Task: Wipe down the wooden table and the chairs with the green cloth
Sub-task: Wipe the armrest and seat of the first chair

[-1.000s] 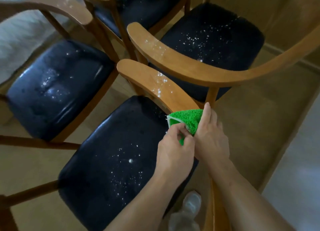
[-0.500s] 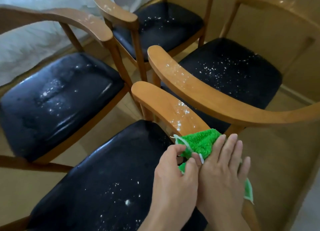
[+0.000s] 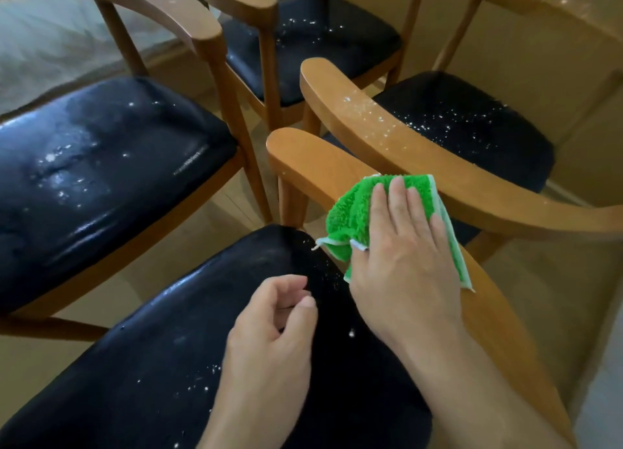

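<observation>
A person's left hand (image 3: 269, 340) hovers loosely curled and empty above the nearest chair's black padded seat (image 3: 161, 364), where white crumbs lie scattered near its right edge and front. Just beyond, the right hand (image 3: 401, 246) lies flat, fingers straight, pressing the fuzzy green cloth with a pale trim (image 3: 357, 209) onto that chair's curved light-wood armrest (image 3: 313, 165) — the cloth draped over the rail about midway along. The bare stretch ahead of the cloth looks nearly free of specks, so the wiping appears barely begun. The next chair's curved wooden armrest (image 3: 371, 121) is dusted white along its top, and its black seat (image 3: 472, 125) is heavily speckled. The black seat at left (image 3: 101, 165) and the far black seat (image 3: 313, 37) also carry white flecks — all apparently left to do. No wooden table is in view.
</observation>
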The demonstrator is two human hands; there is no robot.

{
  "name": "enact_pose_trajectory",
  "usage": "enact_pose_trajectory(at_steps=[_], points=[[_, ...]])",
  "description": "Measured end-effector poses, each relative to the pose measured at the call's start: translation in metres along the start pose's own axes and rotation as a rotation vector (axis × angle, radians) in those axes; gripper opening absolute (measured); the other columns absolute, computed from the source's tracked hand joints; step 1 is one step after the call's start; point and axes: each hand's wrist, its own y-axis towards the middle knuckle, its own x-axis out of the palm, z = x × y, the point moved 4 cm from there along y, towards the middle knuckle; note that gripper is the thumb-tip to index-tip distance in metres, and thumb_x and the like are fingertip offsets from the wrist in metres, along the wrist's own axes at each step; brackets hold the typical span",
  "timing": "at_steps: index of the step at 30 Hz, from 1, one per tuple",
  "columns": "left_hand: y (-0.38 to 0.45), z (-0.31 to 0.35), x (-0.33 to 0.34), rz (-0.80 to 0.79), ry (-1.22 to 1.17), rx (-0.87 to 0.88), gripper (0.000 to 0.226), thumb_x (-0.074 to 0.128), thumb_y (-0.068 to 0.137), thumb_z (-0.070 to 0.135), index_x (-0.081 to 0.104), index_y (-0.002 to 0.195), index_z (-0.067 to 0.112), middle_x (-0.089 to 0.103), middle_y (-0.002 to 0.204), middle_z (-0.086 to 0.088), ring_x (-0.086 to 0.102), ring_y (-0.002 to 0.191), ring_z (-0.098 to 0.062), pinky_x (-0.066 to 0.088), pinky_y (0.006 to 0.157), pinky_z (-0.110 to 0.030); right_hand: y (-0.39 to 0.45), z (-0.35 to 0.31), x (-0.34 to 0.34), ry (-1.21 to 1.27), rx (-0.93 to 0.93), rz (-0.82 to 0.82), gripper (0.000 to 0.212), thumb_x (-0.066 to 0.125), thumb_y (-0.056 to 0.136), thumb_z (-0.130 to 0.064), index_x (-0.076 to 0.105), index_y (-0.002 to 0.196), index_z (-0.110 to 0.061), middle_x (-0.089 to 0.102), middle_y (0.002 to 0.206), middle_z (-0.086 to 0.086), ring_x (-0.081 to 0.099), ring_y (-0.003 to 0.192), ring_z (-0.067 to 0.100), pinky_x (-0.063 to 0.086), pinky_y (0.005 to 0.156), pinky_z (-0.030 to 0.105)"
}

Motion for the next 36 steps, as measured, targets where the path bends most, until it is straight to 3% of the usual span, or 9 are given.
enact_pose_trajectory(at_steps=[6,17,20,22,24,26,28,30,36], points=[[-0.001,-0.036,-0.033,-0.038,0.055,-0.143,0.013,0.057,0.086,0.03,0.065,0.088,0.039,0.065,0.086,0.029,0.06,0.079,0.01,0.049,0.071,-0.026,-0.022,0.004,0.0,-0.025,0.174,0.038,0.073,0.024,0.092,-0.048,0.007,0.153,-0.011,0.009,0.159,0.016,0.006,0.146,0.036,0.007,0.116,0.051],[0.01,-0.063,-0.085,0.003,0.056,-0.224,0.015,0.059,0.088,0.024,0.067,0.087,0.036,0.067,0.086,0.027,0.063,0.082,0.002,0.048,0.077,-0.031,0.041,-0.039,-0.003,0.135,-0.064,0.073,0.063,0.035,0.1,-0.036,0.01,0.153,-0.014,0.013,0.16,0.008,0.008,0.147,0.022,0.012,0.119,0.039],[0.018,-0.065,-0.096,0.012,0.065,-0.221,0.013,0.059,0.087,0.026,0.067,0.086,0.037,0.067,0.085,0.027,0.063,0.08,0.004,0.048,0.077,-0.031,0.026,-0.019,-0.022,0.611,-0.017,0.119,0.039,0.041,0.098,-0.023,0.046,0.137,-0.014,0.062,0.119,-0.001,0.058,0.107,-0.001,0.049,0.082,0.013],[0.024,-0.069,-0.103,0.024,0.103,-0.229,0.012,0.06,0.087,0.026,0.066,0.087,0.036,0.067,0.085,0.025,0.062,0.08,0.004,0.047,0.074,-0.027,0.028,-0.01,-0.034,0.678,0.004,0.257,0.032,0.041,0.092,-0.022,0.057,0.118,-0.011,0.064,0.089,-0.002,0.062,0.079,-0.002,0.045,0.06,0.007],[0.032,-0.074,-0.109,0.052,0.18,-0.245,0.01,0.061,0.087,0.027,0.064,0.093,0.035,0.067,0.087,0.018,0.06,0.087,0.001,0.044,0.074,-0.025,0.043,-0.016,-0.027,0.587,0.039,0.167,0.049,0.037,0.091,-0.032,0.045,0.136,-0.012,0.061,0.116,0.012,0.059,0.107,0.012,0.051,0.088,0.028],[0.041,-0.08,-0.115,0.07,0.325,-0.249,0.023,0.059,0.088,0.033,0.058,0.111,0.035,0.061,0.105,0.019,0.054,0.096,-0.003,0.042,0.082,-0.027,0.059,-0.032,-0.011,0.309,0.058,0.028,0.062,0.031,0.097,-0.041,0.018,0.152,-0.014,0.03,0.153,0.012,0.026,0.142,0.024,0.021,0.117,0.042],[0.049,-0.085,-0.123,0.052,0.557,-0.266,0.049,0.055,0.089,0.041,0.043,0.134,0.027,0.051,0.124,0.011,0.047,0.108,-0.009,0.039,0.092,-0.031,0.069,-0.049,0.001,0.132,0.035,0.037,0.067,0.027,0.099,-0.045,0.005,0.153,-0.012,0.009,0.16,0.008,0.005,0.147,0.021,0.003,0.119,0.04],[0.059,-0.096,-0.132,-0.022,0.817,-0.326,0.068,0.049,0.089,0.051,0.027,0.143,0.017,0.037,0.142,-0.003,0.037,0.128,-0.019,0.036,0.102,-0.034,0.08,-0.063,0.003,0.132,0.02,0.086,0.066,0.028,0.099,-0.045,0.009,0.153,-0.011,0.012,0.16,0.009,0.007,0.147,0.022,0.005,0.119,0.041],[0.068,-0.137,-0.161,-0.046,1.212,-0.493,0.1,0.039,0.07,0.083,0.03,0.136,0.008,0.043,0.132,-0.012,0.045,0.12,-0.023,0.041,0.098,-0.032,0.088,-0.1,0.009,0.063,-0.253,0.153,0.059,0.034,0.096,-0.038,0.026,0.15,-0.015,0.024,0.157,0.008,0.018,0.145,0.023,0.015,0.117,0.04]])
